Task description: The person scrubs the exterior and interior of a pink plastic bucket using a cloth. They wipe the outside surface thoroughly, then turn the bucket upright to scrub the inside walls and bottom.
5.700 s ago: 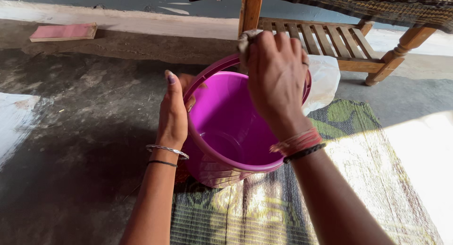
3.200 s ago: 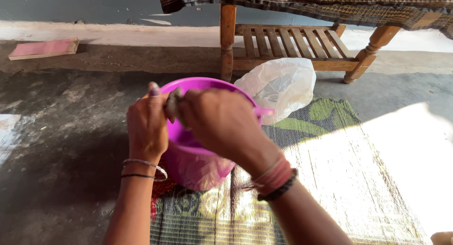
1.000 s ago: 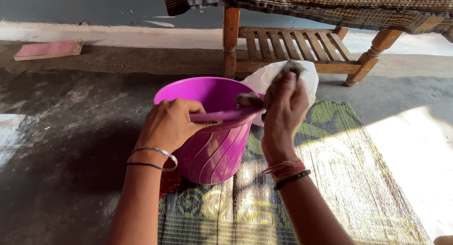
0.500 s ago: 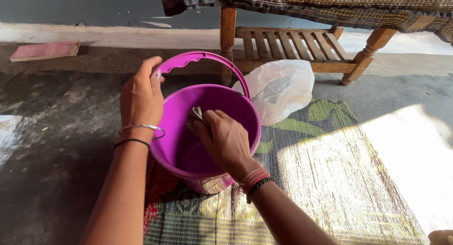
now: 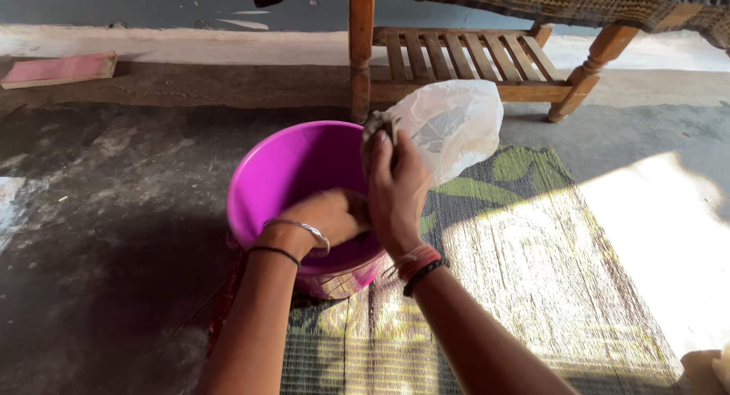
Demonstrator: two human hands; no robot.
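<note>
A bright magenta plastic bucket (image 5: 285,171) stands on the edge of a woven green mat (image 5: 532,288). My left hand (image 5: 323,216) rests on the near rim of the bucket, fingers curled over the edge. My right hand (image 5: 395,186) is raised at the bucket's right rim and grips a small greyish rag (image 5: 378,126) that sticks up above the fingers. The bucket's handle is hidden behind my hands.
A crumpled white plastic bag (image 5: 452,125) lies just behind the bucket. A wooden bench with a slatted lower shelf (image 5: 456,57) stands at the back. A pink flat board (image 5: 57,68) lies on the dark concrete floor at far left. Sunlight falls on the mat at right.
My right hand has come out of the bucket with the rag, up to the right rim. My left hand has left the raised handle and dropped to the near rim; the handle is down.
</note>
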